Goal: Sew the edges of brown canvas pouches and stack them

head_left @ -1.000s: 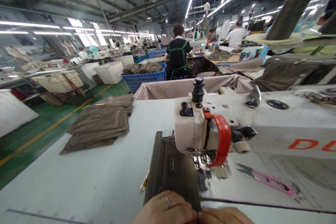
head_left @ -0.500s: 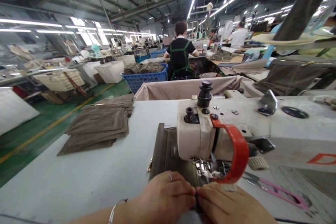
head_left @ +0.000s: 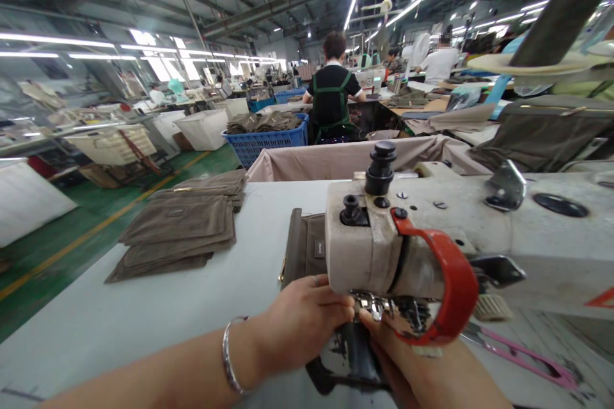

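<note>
Right at the grip, left hand [head_left: 297, 323] curled shut on an olive canvas pouch [head_left: 304, 246], pouch passing under the sewing machine head [head_left: 364, 249]; right hand [head_left: 407, 364] partly hidden below the presser foot [head_left: 388, 310], its grip impossible to tell. Just beyond, pink-handled thread snips [head_left: 522, 358]. Left of the grip, stacked olive panels [head_left: 177, 223] on a white table [head_left: 81, 313]; farther ahead, a blue plastic crate [head_left: 263, 147] and a co-worker [head_left: 333, 86].

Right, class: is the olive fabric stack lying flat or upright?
Flat: the olive fabric stack lies with panels overlapping on the white table.
</note>
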The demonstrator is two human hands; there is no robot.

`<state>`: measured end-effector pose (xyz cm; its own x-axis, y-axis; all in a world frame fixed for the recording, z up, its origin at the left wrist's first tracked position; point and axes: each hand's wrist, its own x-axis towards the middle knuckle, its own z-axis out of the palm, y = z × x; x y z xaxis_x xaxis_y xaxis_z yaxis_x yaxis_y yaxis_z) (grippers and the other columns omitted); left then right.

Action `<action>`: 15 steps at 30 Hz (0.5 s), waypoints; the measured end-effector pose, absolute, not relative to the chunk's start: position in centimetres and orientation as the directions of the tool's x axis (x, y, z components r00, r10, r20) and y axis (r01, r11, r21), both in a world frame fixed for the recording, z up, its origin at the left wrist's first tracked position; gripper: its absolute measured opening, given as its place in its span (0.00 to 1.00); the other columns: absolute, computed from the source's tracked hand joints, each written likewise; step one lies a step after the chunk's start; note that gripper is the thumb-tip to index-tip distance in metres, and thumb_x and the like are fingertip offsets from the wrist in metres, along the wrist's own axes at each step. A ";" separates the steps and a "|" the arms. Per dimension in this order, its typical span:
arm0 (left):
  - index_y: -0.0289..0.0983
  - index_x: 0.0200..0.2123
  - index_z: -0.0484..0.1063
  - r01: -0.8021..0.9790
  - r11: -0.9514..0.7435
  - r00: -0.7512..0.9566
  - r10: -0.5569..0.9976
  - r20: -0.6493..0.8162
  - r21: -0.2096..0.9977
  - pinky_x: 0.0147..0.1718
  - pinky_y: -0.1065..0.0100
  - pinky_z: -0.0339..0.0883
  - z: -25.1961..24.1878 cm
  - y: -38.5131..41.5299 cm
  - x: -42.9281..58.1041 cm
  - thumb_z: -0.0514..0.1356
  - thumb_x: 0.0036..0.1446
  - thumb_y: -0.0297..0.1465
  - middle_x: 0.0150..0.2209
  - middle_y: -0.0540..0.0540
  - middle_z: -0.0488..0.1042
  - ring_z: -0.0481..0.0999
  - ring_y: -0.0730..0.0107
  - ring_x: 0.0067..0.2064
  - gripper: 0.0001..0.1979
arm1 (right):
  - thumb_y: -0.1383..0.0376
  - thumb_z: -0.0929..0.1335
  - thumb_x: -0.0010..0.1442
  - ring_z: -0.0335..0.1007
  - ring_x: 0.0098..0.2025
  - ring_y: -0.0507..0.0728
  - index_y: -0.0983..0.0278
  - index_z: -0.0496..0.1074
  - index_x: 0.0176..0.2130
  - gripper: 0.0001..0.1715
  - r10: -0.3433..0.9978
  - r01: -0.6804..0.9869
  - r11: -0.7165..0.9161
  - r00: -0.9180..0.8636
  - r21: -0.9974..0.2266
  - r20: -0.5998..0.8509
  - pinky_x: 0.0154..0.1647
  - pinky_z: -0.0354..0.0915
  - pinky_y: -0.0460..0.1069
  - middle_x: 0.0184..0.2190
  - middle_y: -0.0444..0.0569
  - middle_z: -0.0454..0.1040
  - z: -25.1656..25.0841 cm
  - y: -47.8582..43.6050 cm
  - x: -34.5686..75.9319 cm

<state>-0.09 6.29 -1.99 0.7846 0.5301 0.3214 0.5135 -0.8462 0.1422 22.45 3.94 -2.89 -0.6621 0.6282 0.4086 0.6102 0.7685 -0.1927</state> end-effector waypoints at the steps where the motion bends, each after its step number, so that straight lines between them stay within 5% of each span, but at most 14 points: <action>1: 0.36 0.39 0.72 0.524 -0.841 0.782 0.538 0.315 0.136 0.54 0.67 0.67 -2.0 6.5 -0.1 0.57 0.63 0.25 0.39 0.50 0.78 0.76 0.69 0.46 0.04 | 0.76 0.59 0.60 0.75 0.42 0.61 0.63 0.70 0.50 0.23 0.632 0.612 0.765 -0.657 -0.198 0.411 0.41 0.73 0.54 0.44 0.54 0.77 -3.0 3.9 22.4; 5: 0.37 0.35 0.72 0.563 -0.815 0.754 0.574 0.318 0.136 0.54 0.65 0.67 -2.4 6.9 0.0 0.57 0.62 0.24 0.37 0.49 0.78 0.75 0.67 0.46 0.05 | 0.76 0.58 0.61 0.74 0.40 0.61 0.65 0.72 0.48 0.22 0.619 0.610 0.768 -0.629 -0.194 0.471 0.38 0.73 0.53 0.43 0.56 0.77 -3.5 3.9 22.4; 15: 0.37 0.45 0.73 0.633 -0.756 0.706 0.653 0.274 0.169 0.55 0.61 0.67 -1.5 6.6 0.2 0.56 0.61 0.23 0.47 0.46 0.76 0.74 0.63 0.51 0.10 | 0.75 0.59 0.61 0.74 0.37 0.62 0.65 0.75 0.46 0.21 0.606 0.580 0.781 -0.612 -0.233 0.508 0.36 0.74 0.56 0.42 0.56 0.78 -2.9 4.1 22.4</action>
<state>0.19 6.62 -1.50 0.7063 0.6528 0.2738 0.6329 -0.7556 0.1688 22.44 4.07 -2.85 -0.6120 0.6059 0.5083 0.5798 0.7808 -0.2328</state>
